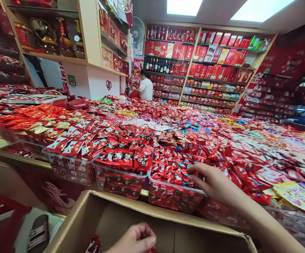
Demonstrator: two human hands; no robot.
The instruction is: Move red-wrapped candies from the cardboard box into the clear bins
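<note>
My right hand (pixel 207 179) reaches over a clear plastic bin (pixel 177 186) heaped with small red-wrapped candies (pixel 168 165). Its thumb and fingers are apart, the fingertips at the candies' surface with nothing seen between them. Low in the frame, my left hand (pixel 139 239) is inside an open cardboard box (pixel 121 205). Its fingers are curled, and a sliver of red wrapper (pixel 153 250) shows under the thumb; the rest is hidden. Another red wrapped packet (pixel 93 243) lies in the box, left of that hand.
Bins of dark-red candies (pixel 123 182) and red-and-white packets (pixel 70 165) line the counter edge. Candy heaps spread behind them. A person in a white top (pixel 145 88) stands at the back near shelves (pixel 194 65). A red stool (pixel 5 211) and a sandal (pixel 38 232) are lower left.
</note>
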